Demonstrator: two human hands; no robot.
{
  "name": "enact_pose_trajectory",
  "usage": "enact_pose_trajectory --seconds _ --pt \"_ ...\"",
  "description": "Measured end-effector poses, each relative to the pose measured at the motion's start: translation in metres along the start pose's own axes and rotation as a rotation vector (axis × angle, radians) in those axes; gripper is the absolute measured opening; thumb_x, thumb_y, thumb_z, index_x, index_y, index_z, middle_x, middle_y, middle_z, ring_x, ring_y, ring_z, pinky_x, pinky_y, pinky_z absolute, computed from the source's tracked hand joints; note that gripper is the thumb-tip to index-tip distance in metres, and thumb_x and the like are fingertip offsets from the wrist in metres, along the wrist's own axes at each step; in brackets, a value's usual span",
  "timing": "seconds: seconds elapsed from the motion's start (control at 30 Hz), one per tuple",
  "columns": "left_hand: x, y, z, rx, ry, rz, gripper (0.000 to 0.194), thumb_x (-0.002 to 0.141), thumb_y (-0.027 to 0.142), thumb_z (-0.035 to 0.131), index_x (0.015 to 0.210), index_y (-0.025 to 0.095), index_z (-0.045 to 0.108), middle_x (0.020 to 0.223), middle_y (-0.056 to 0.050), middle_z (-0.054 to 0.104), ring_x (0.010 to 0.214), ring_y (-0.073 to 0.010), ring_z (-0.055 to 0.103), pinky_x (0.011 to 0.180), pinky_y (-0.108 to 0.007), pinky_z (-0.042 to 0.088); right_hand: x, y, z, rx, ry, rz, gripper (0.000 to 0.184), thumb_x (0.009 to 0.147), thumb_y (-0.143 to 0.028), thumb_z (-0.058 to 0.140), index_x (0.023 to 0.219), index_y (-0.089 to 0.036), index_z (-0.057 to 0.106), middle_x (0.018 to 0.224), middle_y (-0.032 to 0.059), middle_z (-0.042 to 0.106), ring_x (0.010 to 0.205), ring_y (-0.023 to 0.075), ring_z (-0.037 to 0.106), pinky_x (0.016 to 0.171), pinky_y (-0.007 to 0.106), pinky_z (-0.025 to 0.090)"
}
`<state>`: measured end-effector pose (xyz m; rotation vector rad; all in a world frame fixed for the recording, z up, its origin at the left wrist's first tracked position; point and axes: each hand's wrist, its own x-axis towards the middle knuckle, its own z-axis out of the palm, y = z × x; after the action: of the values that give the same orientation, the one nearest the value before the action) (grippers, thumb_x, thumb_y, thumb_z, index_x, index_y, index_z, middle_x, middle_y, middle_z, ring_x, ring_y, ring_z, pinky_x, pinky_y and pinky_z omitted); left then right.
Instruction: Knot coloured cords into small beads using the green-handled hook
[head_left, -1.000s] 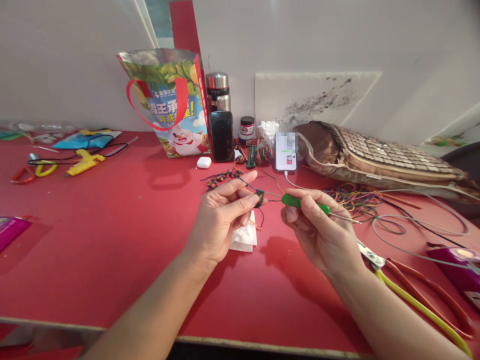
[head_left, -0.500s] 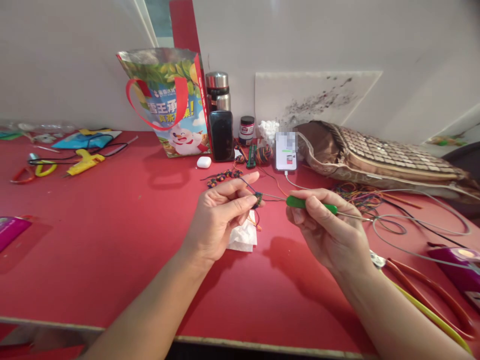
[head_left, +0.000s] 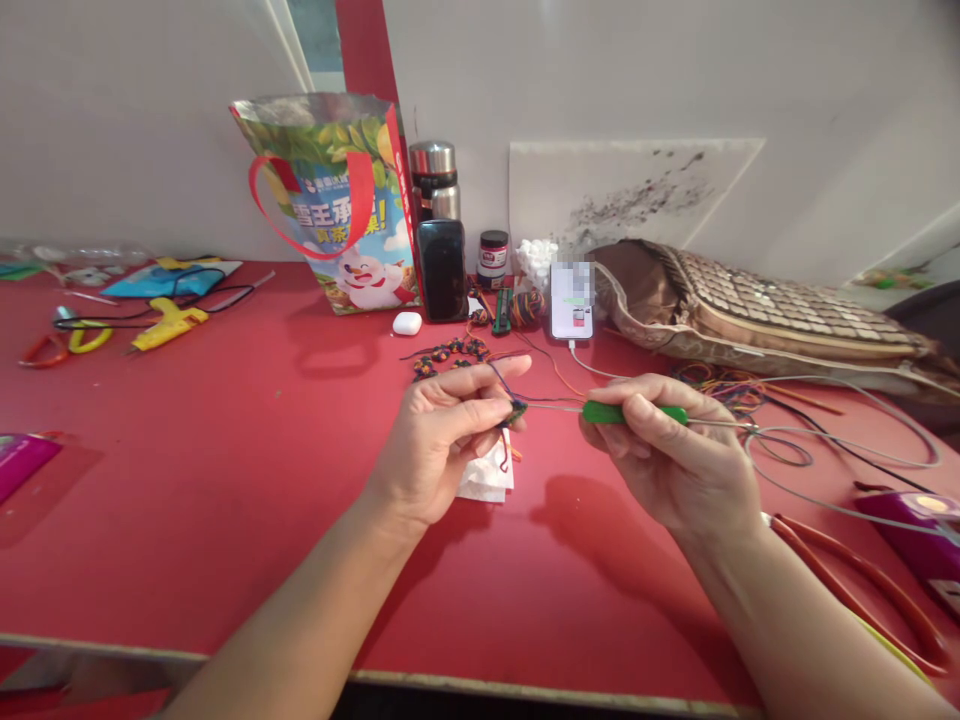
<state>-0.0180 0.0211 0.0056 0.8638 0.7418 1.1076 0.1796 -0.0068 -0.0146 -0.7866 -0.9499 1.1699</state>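
My left hand [head_left: 442,430] pinches a small dark multicoloured piece of crochet [head_left: 514,412] between thumb and fingers, its index finger stretched out with yarn running over it. My right hand [head_left: 667,440] is closed around the green handle of a crochet hook [head_left: 634,413]. The hook's thin metal shaft points left and reaches the crochet piece; its tip is hidden there. Beneath the left fingers lies a crumpled white tissue [head_left: 486,480], with short yarn ends hanging above it. A strand of yarn runs back from the piece toward a multicoloured yarn ball [head_left: 529,309].
Behind the hands stand a shopping bag [head_left: 337,220], a steel flask [head_left: 435,180], a dark phone [head_left: 442,270] and a lit phone [head_left: 571,305]. Red-handled pliers [head_left: 862,580] lie at the right, near a yarn tangle [head_left: 724,388]. A yellow glue gun [head_left: 169,325] lies left.
My right hand has shifted slightly right and down with the crochet hook, drawing the handle farther from the crochet piece. The piece has tilted and dropped a little; a dark yarn end now hangs below it.
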Motion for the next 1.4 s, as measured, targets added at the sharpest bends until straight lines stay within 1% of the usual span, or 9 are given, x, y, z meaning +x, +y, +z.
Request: enact_pose_trajectory --seconds 0.1,0.2,0.43,0.53,0.7,0.87,1.03,1.23,1.4 --pt "0.001 0.002 0.001 -0.016 -0.013 -0.005 0.027 0.063 0.018 0.086 0.090 0.018 0.091 0.064 -0.002 0.064 0.050 -0.0054 0.047 0.044 -0.021 0.024 0.000 -0.001 -0.001 0.001 -0.003 0.011 0.022 0.071 -0.040 0.100 0.077 -0.021 0.089 0.048 -0.0026 0.052 0.050 0.0101 0.044 0.052 0.029 0.039" --pt "0.001 0.003 0.002 -0.020 -0.024 -0.008 0.026 0.064 0.017 0.085 0.089 0.017 0.091 0.064 -0.002 0.065 0.048 -0.0035 0.043 0.043 -0.020 0.024 -0.001 -0.001 -0.001 -0.003 -0.003 0.026 0.022 0.071 -0.040 0.100 0.077 -0.022 0.089 0.048 -0.0028 0.052 0.050 0.0098 0.044 0.052 0.029 0.039" --pt "0.001 0.000 0.001 -0.015 -0.008 -0.031 0.021 0.066 0.018 0.086 0.086 0.018 0.091 0.064 -0.004 0.069 0.048 -0.0036 0.042 0.046 -0.020 0.025 0.000 -0.003 -0.003 0.008 -0.047 0.050 0.022 0.073 -0.041 0.098 0.076 -0.022 0.088 0.053 0.0011 0.061 0.050 0.0093 0.042 0.053 0.031 0.037" --pt "0.000 -0.001 0.001 0.001 -0.008 -0.045 0.019 0.067 0.018 0.085 0.085 0.019 0.091 0.067 -0.007 0.073 0.047 -0.0041 0.040 0.047 -0.022 0.027 0.001 -0.003 -0.004 0.020 -0.062 0.059 0.023 0.072 -0.041 0.099 0.076 -0.022 0.088 0.050 0.0006 0.059 0.050 0.0098 0.041 0.053 0.030 0.035" --pt "-0.001 -0.004 0.002 -0.016 -0.059 -0.058 0.025 0.069 0.021 0.089 0.094 0.019 0.091 0.067 -0.003 0.068 0.050 -0.0044 0.043 0.048 -0.021 0.029 0.002 -0.002 -0.001 0.083 -0.072 0.134 0.024 0.068 -0.043 0.101 0.073 -0.023 0.088 0.044 -0.0038 0.048 0.048 0.0090 0.035 0.052 0.029 0.030" --pt "-0.004 -0.012 0.007 0.010 -0.025 0.071 0.031 0.071 0.023 0.095 0.101 0.026 0.091 0.075 -0.001 0.071 0.054 -0.0064 0.050 0.049 -0.021 0.038 0.001 0.005 0.004 0.193 -0.058 0.195 0.015 0.075 -0.041 0.093 0.079 -0.027 0.088 0.048 -0.0049 0.046 0.048 0.0081 0.018 0.049 0.028 0.027" --pt "-0.008 -0.015 0.006 0.098 0.010 0.191 0.028 0.080 0.024 0.091 0.108 0.029 0.089 0.079 0.001 0.070 0.053 -0.0059 0.050 0.049 -0.022 0.043 -0.001 0.012 0.009 0.257 -0.017 0.223 0.014 0.078 -0.040 0.091 0.081 -0.027 0.088 0.053 -0.0049 0.041 0.053 0.0098 0.017 0.048 0.026 0.024" --pt "-0.010 -0.015 0.007 0.113 0.000 0.191 0.026 0.081 0.026 0.092 0.107 0.029 0.090 0.071 0.002 0.066 0.054 -0.0073 0.052 0.049 -0.022 0.043 -0.001 0.010 0.009 0.231 -0.032 0.213 0.012 0.081 -0.040 0.087 0.083 -0.028 0.087 0.054 -0.0050 0.043 0.052 0.0102 0.014 0.048 0.027 0.024" --pt "-0.009 -0.016 0.007 0.130 0.031 0.193 0.031 0.076 0.026 0.095 0.106 0.031 0.090 0.081 0.001 0.071 0.054 -0.0062 0.049 0.050 -0.023 0.045 -0.002 0.010 0.007 0.217 -0.064 0.214 0.012 0.083 -0.040 0.086 0.085 -0.028 0.087 0.054 -0.0055 0.044 0.051 0.0095 0.014 0.048 0.028 0.028"
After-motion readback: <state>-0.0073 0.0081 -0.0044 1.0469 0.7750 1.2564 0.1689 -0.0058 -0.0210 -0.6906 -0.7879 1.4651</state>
